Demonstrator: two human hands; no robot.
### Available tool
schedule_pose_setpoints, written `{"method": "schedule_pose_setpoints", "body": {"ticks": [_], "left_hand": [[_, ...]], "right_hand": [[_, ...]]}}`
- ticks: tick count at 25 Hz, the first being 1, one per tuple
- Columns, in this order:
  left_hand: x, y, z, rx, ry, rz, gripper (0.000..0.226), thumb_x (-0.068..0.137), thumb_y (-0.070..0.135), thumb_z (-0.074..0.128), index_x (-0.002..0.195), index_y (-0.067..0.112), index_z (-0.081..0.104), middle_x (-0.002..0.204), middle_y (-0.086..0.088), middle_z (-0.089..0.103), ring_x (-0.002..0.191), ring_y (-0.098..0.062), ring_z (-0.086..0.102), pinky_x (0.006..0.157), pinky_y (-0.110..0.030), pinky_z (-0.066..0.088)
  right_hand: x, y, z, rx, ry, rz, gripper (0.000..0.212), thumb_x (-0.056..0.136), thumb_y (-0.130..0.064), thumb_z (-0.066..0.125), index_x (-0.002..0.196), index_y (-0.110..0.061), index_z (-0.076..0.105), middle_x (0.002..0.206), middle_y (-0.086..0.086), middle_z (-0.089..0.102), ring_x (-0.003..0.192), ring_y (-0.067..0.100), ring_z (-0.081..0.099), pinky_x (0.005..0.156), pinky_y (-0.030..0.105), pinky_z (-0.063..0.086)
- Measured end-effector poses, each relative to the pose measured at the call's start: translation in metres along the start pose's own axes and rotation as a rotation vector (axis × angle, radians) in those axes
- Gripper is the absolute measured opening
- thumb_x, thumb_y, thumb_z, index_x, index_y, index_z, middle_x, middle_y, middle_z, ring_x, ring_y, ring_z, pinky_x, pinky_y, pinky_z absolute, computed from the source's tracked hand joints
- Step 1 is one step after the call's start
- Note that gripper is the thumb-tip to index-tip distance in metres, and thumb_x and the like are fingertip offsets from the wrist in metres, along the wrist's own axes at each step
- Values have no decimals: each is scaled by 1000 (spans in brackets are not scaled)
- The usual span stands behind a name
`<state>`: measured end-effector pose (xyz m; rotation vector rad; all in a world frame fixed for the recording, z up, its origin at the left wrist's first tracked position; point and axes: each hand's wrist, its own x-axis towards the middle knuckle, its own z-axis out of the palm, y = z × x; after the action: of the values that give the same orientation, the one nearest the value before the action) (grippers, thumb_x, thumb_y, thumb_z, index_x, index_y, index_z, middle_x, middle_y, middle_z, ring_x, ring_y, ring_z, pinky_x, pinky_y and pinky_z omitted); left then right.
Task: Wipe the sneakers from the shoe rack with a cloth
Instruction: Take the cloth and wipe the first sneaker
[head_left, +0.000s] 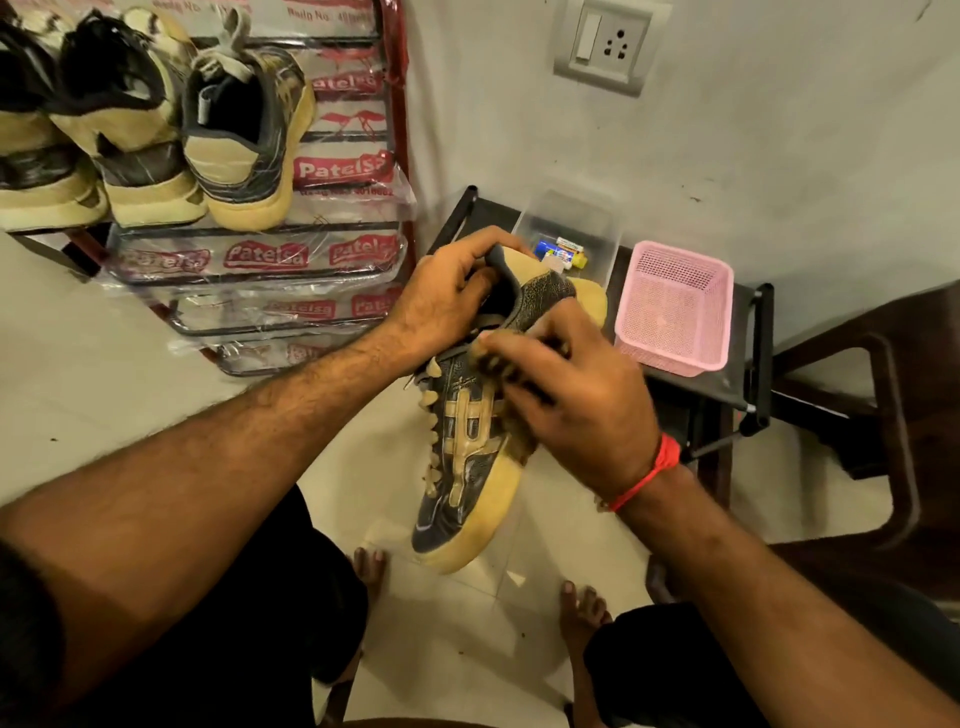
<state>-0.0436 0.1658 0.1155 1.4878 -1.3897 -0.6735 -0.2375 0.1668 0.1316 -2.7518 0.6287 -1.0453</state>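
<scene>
A dark sneaker (467, 467) with tan stripes, tan laces and a yellowish sole hangs in mid-air in the centre, toe pointing toward me. My left hand (447, 296) grips its heel collar, fingers curled inside the opening. My right hand (566, 395) presses on the sneaker's side, fingers curled over a brownish cloth (522, 447), of which only a small fuzzy edge shows under the palm. Three more sneakers (244, 130) stand heel-out on the top shelf of the shoe rack (260, 270) at upper left.
A low black stand (758, 364) by the wall carries a pink plastic basket (675, 306) and a clear box (571, 228) with small items. A dark wooden chair (893, 415) stands at right. My bare feet are on the tiled floor (78, 364) below.
</scene>
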Motion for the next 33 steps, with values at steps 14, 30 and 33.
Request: {"method": "schedule_pose_setpoints", "body": {"ticks": [14, 30, 33], "left_hand": [[-3, 1, 7, 190, -26, -27, 36, 100, 0, 51, 119, 27, 65, 110, 2, 70, 103, -10, 66, 83, -14, 53], [-1, 3, -4, 137, 20, -82, 28, 100, 3, 50, 120, 16, 66, 109, 3, 69, 108, -13, 65, 94, -26, 55], [4, -5, -11, 87, 33, -151, 26, 100, 3, 51, 117, 18, 66, 113, -4, 71, 110, -19, 66, 99, -43, 54]], "right_hand": [[11, 6, -7, 18, -25, 145, 26, 86, -23, 61, 107, -12, 73, 90, 14, 51, 69, 27, 54, 47, 42, 51], [19, 47, -14, 73, 86, 315, 27, 84, -13, 64, 109, -10, 73, 91, 16, 50, 81, 15, 48, 68, 31, 51], [-2, 10, 6, 147, -86, 90, 32, 86, -23, 61, 111, -8, 72, 91, 14, 53, 78, 16, 49, 65, 23, 46]]}}
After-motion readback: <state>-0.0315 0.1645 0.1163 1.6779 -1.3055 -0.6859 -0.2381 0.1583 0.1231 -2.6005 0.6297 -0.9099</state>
